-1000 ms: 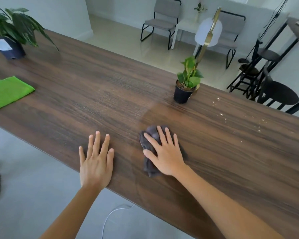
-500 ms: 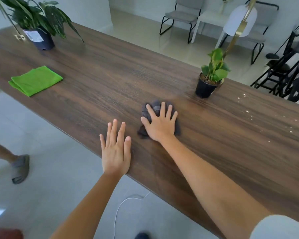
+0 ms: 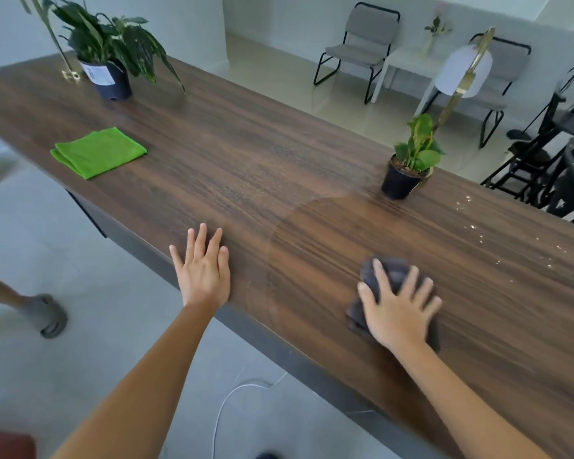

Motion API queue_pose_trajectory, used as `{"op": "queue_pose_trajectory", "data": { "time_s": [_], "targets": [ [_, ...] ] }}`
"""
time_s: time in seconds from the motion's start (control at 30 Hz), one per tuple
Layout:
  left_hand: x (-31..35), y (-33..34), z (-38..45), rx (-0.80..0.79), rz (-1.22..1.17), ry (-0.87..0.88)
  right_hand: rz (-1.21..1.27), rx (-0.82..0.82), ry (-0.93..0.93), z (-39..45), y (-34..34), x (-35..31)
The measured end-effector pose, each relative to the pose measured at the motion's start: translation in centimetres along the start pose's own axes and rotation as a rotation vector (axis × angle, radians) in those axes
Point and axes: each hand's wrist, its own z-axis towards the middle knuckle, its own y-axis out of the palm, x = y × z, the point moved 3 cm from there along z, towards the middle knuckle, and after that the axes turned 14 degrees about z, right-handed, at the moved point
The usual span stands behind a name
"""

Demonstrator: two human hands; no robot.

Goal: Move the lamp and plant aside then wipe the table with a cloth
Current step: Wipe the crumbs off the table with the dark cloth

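My right hand (image 3: pixel 399 309) presses flat on a crumpled dark grey cloth (image 3: pixel 388 273) on the long brown wooden table (image 3: pixel 246 167), near its front edge. My left hand (image 3: pixel 204 268) rests flat on the table edge, fingers spread, holding nothing. A small green plant in a black pot (image 3: pixel 406 164) stands at the far edge. Right behind the pot rises a lamp with a gold stem and white shade (image 3: pixel 463 72). A damp, wiped patch spreads between the cloth and the pot.
A folded green cloth (image 3: pixel 98 152) lies at the left. A large plant in a dark pot (image 3: pixel 110 58) stands at the far left end. White crumbs (image 3: pixel 511 240) dot the table at right. Chairs and stools stand beyond; another person's foot (image 3: pixel 43 314) is on the floor.
My right hand has slid the grey cloth to the right along the front of the table. The left hand stays flat on the edge. The view has swung left.
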Motion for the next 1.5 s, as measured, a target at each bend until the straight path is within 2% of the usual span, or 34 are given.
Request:
{"op": "queue_pose_trajectory", "data": {
  "time_s": [0.07,0.13,0.2,0.27,0.37,0.4,0.47,0.53,0.63,0.67,0.7,0.73,0.8,0.83,0.9,1.0,1.1,1.2,1.33,1.4,1.5],
  "targets": [
    [-0.2,0.1,0.0,0.002,0.006,0.002,0.024,-0.061,-0.111,1.5,2.4,-6.5],
    [-0.3,0.1,0.1,-0.002,0.009,0.006,0.058,-0.077,-0.349,0.1,4.8,-12.2],
    [-0.5,0.2,0.3,-0.011,0.008,0.007,0.064,-0.107,-0.586,-3.4,6.1,-15.0],
    [-0.6,0.3,0.2,-0.013,0.006,0.015,0.045,-0.158,-0.741,-6.3,5.9,-13.4],
    [-0.5,0.1,0.2,-0.028,-0.004,0.008,-0.002,-0.222,-0.852,-8.7,2.9,-5.5],
    [-0.5,0.1,0.2,-0.033,-0.003,0.007,0.000,-0.268,-0.826,-9.0,1.7,-2.2],
    [-0.4,0.0,0.0,-0.044,0.000,0.007,0.038,-0.301,-0.631,-7.9,-0.8,4.2],
    [-0.3,0.0,-0.1,-0.060,0.018,0.015,0.053,-0.189,-0.355,-4.7,-2.3,7.9],
    [-0.2,0.0,0.3,-0.092,0.081,0.005,0.064,-0.029,0.120,1.3,-2.3,5.9],
    [-0.2,-0.1,0.3,-0.103,0.096,-0.012,0.089,-0.049,0.237,2.5,-1.9,4.1],
    [0.2,-0.3,0.2,-0.099,0.095,-0.035,0.111,-0.076,0.273,3.2,-1.3,2.3],
    [0.8,-0.5,0.0,-0.085,0.077,-0.053,0.112,-0.098,0.225,3.1,-0.5,0.9],
    [3.7,-1.0,-0.4,-0.044,-0.007,-0.039,0.115,-0.115,-0.039,0.1,0.3,-0.6],
    [5.9,-1.1,-0.6,-0.028,-0.066,0.001,0.126,-0.114,-0.155,-2.4,0.4,-0.2],
    [11.8,-1.2,-1.4,-0.020,-0.176,0.134,0.127,-0.103,-0.253,-7.5,-0.3,3.1],
    [21.7,-0.4,-3.7,-0.089,-0.236,0.396,0.115,-0.047,-0.147,-13.5,-2.6,12.6],
    [29.4,1.5,-7.1,-0.215,-0.224,0.582,0.099,0.062,0.211,-17.6,-6.3,23.8],
    [32.6,4.0,-9.4,-0.277,-0.110,0.588,0.069,0.107,0.500,-16.5,-9.4,32.0],
    [33.1,5.4,-9.5,-0.198,0.079,0.582,0.132,0.213,0.827,-7.1,-12.3,36.9],
    [33.4,5.5,-9.5,-0.213,0.107,0.567,0.169,0.164,0.806,-1.8,-12.2,35.6],
    [33.2,5.6,-9.8,-0.221,0.133,0.543,0.144,0.080,0.390,0.1,-9.9,31.8]
  ]
}}
